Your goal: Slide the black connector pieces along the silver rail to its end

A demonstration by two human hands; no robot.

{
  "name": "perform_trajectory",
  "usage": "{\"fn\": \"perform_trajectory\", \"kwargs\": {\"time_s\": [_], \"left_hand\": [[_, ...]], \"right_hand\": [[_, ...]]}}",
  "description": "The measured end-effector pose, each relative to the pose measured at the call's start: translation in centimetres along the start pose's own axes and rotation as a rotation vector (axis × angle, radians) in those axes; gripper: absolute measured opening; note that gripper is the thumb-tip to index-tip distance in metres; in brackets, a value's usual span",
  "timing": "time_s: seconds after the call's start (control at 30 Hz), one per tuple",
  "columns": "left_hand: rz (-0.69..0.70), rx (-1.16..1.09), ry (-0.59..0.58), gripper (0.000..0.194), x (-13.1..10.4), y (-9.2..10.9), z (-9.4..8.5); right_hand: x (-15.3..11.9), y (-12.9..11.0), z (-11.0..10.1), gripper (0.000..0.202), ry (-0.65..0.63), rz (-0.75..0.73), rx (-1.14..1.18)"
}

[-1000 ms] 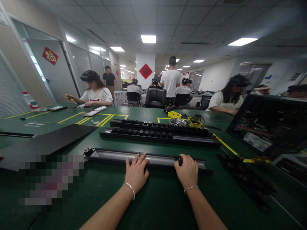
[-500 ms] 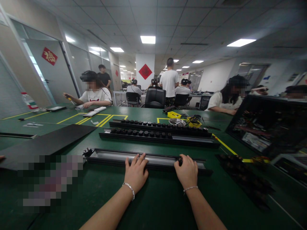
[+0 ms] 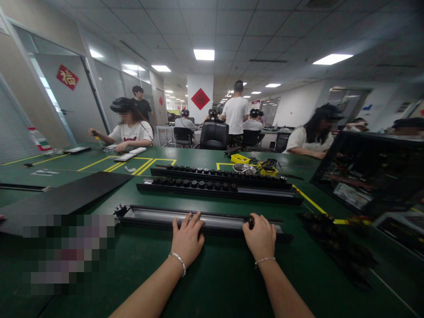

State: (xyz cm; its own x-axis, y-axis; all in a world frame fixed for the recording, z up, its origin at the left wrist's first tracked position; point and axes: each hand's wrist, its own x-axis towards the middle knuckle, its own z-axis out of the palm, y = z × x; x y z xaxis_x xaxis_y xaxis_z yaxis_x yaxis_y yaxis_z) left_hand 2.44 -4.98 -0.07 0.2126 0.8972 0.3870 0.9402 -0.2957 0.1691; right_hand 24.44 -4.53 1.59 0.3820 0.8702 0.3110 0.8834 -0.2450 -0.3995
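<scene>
A long black metal channel (image 3: 145,215), pale grey inside, lies lengthwise before me. My left hand (image 3: 187,238) rests on its near side, fingers spread and stretched over the trough. Towards the channel's right end, my right hand (image 3: 261,236) is closed, thumb and forefinger around a small black round part (image 3: 252,222) that sits in the trough. The rest of that part is hidden by the fingers. Several small black parts (image 3: 121,210) cluster at the channel's left end.
Behind lie two similar channels, one partly filled (image 3: 192,185) and one farther back (image 3: 212,172), with rows of black round parts. A heap of dark parts (image 3: 338,247) is on the right, near a black bin (image 3: 364,176). A black sheet (image 3: 66,196) lies left. Co-workers sit beyond.
My right hand has shifted slightly right along the channel with the small black round part. My left hand has stayed in place.
</scene>
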Motion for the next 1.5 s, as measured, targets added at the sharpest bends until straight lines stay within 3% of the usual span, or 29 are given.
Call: {"fn": "perform_trajectory", "kwargs": {"time_s": [0.47,1.5], "left_hand": [[-0.020,0.032,-0.043,0.037,0.1,0.3,-0.6],[-0.016,0.022,-0.023,0.036,0.1,0.3,-0.4]], "right_hand": [[0.3,0.4,0.0,0.044,-0.002,-0.010,-0.018],[0.8,1.8,-1.1,0.046,0.016,0.088,-0.008]]}}
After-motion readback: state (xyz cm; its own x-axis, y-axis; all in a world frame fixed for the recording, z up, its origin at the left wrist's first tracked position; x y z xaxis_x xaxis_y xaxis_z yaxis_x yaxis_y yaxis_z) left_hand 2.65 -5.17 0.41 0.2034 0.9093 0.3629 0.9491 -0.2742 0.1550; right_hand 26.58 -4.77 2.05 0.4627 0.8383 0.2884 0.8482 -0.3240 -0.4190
